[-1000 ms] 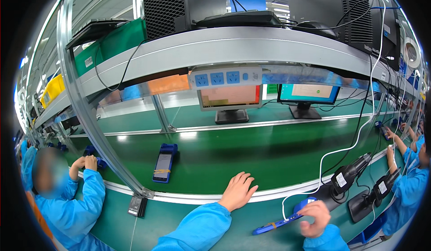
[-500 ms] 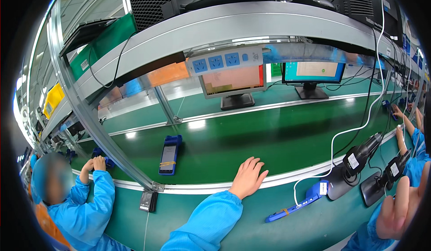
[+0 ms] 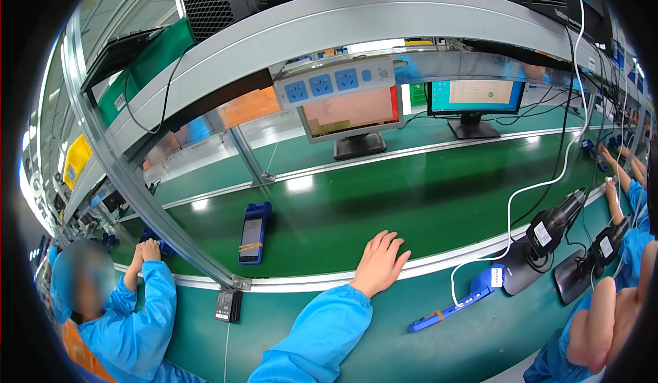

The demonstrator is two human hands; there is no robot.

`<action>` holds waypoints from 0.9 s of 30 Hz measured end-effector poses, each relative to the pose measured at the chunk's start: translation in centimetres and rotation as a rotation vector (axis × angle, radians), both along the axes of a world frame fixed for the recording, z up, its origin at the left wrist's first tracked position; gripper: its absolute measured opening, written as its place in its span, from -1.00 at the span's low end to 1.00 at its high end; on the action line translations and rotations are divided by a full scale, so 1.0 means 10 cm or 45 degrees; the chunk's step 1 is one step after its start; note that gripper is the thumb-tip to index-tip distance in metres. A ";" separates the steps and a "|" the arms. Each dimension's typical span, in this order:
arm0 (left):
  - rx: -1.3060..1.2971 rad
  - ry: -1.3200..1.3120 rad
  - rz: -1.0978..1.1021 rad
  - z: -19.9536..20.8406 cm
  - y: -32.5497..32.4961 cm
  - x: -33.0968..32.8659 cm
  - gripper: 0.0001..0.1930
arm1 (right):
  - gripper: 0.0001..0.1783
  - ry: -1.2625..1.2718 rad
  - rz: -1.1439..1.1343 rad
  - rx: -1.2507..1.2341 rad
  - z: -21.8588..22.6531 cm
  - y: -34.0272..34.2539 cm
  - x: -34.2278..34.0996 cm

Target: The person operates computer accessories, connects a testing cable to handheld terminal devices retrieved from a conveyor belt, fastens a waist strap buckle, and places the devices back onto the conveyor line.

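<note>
My left hand (image 3: 380,263) lies palm down with its fingers spread across the metal rail (image 3: 439,268) at the green belt's edge. Nothing is in it. At the lower right, cut by the picture's rim, my right hand (image 3: 602,328) is raised close to the camera with bent fingers; whether it grips anything cannot be seen. Right of my left hand, a blue handheld terminal (image 3: 460,303) rests on the green table with a white cable plugged in and a yellow band around it. Another blue handheld terminal (image 3: 253,234), also banded, lies screen up on the belt (image 3: 329,215).
Two black barcode scanners on stands (image 3: 548,231) (image 3: 600,251) stand at right. A dark battery-like block (image 3: 226,305) sits beside the metal post (image 3: 154,212). A power strip (image 3: 336,81) hangs under the shelf, with monitors (image 3: 353,114) (image 3: 474,100) beyond. Co-workers (image 3: 130,314) (image 3: 634,191) work on both sides.
The view has shifted slightly, and most things sit a little higher in it. My left hand stays on the rail. My right hand's fingers have changed their bend slightly.
</note>
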State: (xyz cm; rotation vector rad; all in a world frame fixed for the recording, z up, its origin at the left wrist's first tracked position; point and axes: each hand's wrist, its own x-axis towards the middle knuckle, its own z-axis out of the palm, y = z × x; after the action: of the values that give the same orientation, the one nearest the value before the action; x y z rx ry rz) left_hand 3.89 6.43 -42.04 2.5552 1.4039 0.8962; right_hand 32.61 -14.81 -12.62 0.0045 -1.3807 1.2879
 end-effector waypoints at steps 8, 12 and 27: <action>0.017 -0.008 -0.006 0.01 0.00 0.01 -0.56 | -0.58 0.001 0.019 -0.016 -0.02 -0.01 0.00; 0.007 -0.004 0.008 0.00 0.00 0.01 -0.56 | -0.58 0.001 0.031 -0.021 -0.02 -0.01 0.00; -0.007 -0.008 0.001 -0.02 0.01 0.00 -0.57 | -0.60 -0.002 0.086 -0.032 -0.04 0.00 -0.04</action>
State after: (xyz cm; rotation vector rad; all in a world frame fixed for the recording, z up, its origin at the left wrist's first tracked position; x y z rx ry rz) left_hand 3.91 6.50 -42.25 2.5458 1.4042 0.8989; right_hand 32.20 -14.84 -13.01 0.0331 -1.3758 1.3621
